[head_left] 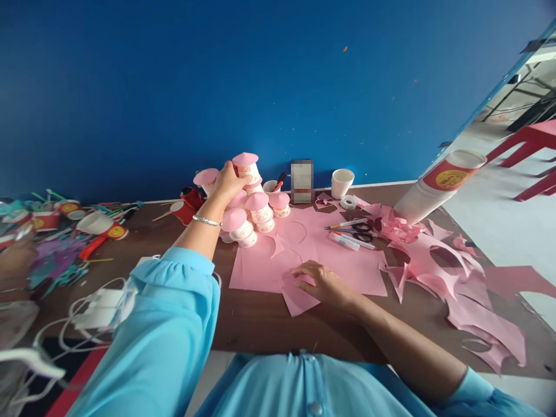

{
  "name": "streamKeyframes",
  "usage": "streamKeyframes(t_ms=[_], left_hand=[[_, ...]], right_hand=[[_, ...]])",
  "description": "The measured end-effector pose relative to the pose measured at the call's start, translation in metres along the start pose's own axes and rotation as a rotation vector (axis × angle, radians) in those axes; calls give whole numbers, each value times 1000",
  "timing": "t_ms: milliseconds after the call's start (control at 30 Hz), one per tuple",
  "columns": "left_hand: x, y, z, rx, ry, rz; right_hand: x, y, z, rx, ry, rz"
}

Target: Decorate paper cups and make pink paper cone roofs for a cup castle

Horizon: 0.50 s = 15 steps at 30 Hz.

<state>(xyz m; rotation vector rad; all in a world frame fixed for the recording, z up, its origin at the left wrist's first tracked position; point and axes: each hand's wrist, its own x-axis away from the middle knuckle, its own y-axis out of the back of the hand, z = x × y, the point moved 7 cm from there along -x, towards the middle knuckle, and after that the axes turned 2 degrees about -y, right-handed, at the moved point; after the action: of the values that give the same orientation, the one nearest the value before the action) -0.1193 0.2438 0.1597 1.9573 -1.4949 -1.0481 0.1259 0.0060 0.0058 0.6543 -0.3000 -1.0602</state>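
My left hand [231, 184] reaches to the back of the table, its fingers closed round a small decorated paper cup with a pink cone roof [245, 158]. Around it stand several more such roofed cups, one a stacked pair [241, 230] at the front and another roofed cup [279, 204] to the right. My right hand [319, 279] rests on pink paper sheets [347, 269], fingers loosely bent and apart, gripping nothing that I can see. Round cut-outs show in the paper. Scissors [361, 233], markers [344, 241] and a pencil [346, 223] lie on it.
Behind are a white cup [343, 183], tape roll [348, 201] and blue wall [278, 87]. Pink scraps [456, 278] and a tall cup stack [438, 188] fill the right. Leftward are white cables [102, 310], craft clutter [61, 249] and another person's blurred hand [17, 258].
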Motion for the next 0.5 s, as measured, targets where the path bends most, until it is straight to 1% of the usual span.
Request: streamKeyframes(t_ms=[100,167,433,500], left_hand=[[-1,-2,4,-29,51,10],[-1,-3,5,-14,58,6],[0,-6,13,62,22,-6],[1,-5,12,86,-9,-7]], right_hand=[[1,0,2,12,18,22],[1,-1,3,17,20,34],[0,-1,1,24,1,46],[0,-1,1,26,-5,48]])
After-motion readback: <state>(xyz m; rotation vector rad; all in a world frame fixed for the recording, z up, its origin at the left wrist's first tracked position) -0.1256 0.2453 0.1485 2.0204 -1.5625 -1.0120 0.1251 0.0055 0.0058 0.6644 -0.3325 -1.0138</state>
